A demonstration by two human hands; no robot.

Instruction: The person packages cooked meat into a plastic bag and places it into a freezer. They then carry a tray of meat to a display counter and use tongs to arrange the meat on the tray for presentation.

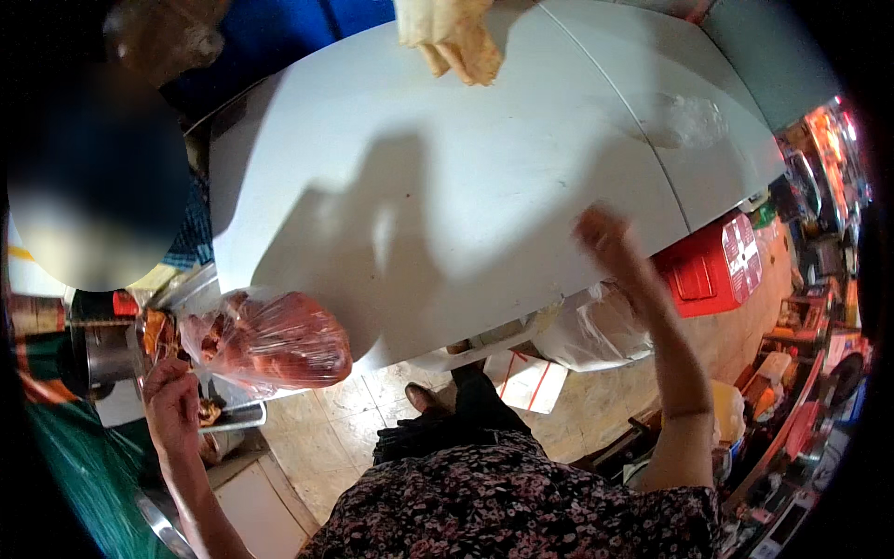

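My left hand grips the gathered neck of a clear plastic bag at the table's left front corner. Reddish pieces, apparently meat, fill the bag. My right hand is blurred, over the front part of the white table on the right; its fingers cannot be made out, and nothing shows in it. At the far edge lies a pale yellowish, limp thing, cut off by the frame. Beyond my right hand, a crumpled clear plastic bag or film rests on the tabletop.
To the left stand a metal pot and a metal tray with brown pieces. A person's sleeve shows there. Below the table's right front edge are a translucent plastic bag and a red container. Cluttered goods line the right.
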